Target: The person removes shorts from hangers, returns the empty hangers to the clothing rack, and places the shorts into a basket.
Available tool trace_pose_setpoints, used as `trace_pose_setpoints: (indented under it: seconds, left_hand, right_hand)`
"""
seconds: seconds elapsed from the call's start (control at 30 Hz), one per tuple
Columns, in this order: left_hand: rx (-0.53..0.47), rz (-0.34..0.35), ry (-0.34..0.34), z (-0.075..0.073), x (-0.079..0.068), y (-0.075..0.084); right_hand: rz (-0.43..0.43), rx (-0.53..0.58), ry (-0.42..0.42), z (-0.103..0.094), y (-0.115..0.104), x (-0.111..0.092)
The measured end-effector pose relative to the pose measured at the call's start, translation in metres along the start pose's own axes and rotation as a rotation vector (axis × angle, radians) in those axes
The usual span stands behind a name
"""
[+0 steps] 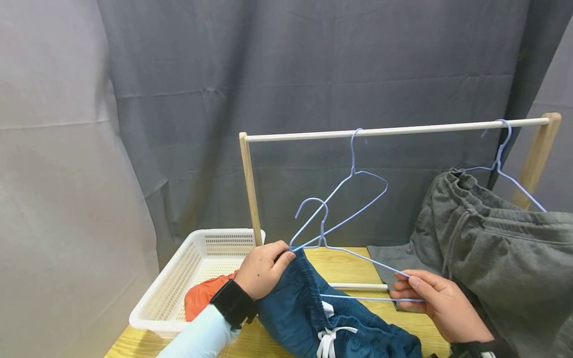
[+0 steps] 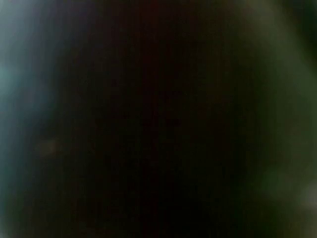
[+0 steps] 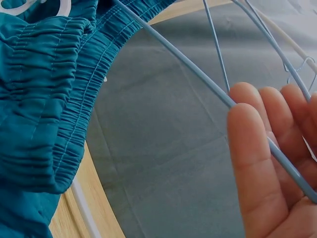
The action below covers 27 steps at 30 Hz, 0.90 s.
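Note:
Blue shorts [image 1: 291, 293] with a gathered elastic waistband and a white drawstring [image 1: 327, 342] hang from my left hand [image 1: 264, 268], which pinches the waistband at its upper left corner. A light purple wire hanger [image 1: 358, 255] has its left end inside the waistband. My right hand [image 1: 440, 298] holds the hanger's right end. In the right wrist view, the thumb and fingers of that hand [image 3: 277, 148] curl about the hanger's wire [image 3: 183, 58], beside the teal-looking waistband [image 3: 69, 124]. The left wrist view is almost wholly dark.
Behind stands a rack with a white rail [image 1: 304, 135], bearing a bare hanger [image 1: 352, 154]. Grey pants [image 1: 497, 248] hang at its right on another hanger [image 1: 499, 159]. At the left sits a white basket [image 1: 147, 303] with an orange cloth [image 1: 203, 296] on the wooden table [image 1: 346, 268].

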<state>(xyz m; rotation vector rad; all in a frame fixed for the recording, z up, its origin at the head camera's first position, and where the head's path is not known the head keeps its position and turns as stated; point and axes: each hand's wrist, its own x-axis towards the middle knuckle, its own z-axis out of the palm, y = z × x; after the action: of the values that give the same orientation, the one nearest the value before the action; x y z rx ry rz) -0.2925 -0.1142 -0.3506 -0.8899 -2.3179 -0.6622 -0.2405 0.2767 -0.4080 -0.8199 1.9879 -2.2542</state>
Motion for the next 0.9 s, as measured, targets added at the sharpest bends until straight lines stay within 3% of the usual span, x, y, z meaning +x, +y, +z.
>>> trace_pose_setpoints:
  seconds: [0.37, 0.6, 0.9]
  left_hand:
    - [-0.007, -0.048, -0.036, -0.002, -0.006, -0.008]
    - [0.019, -0.062, -0.048, -0.004, -0.012, -0.014]
    - [0.051, -0.102, -0.092, -0.008, -0.02, -0.022]
  right_hand:
    - [-0.03, 0.023, 0.064, -0.001, 0.002, -0.002]
    - [0.003, 0.005, 0.089, -0.004, 0.003, -0.003]
    - [-0.005, 0.043, 0.049, -0.01, 0.002, -0.005]
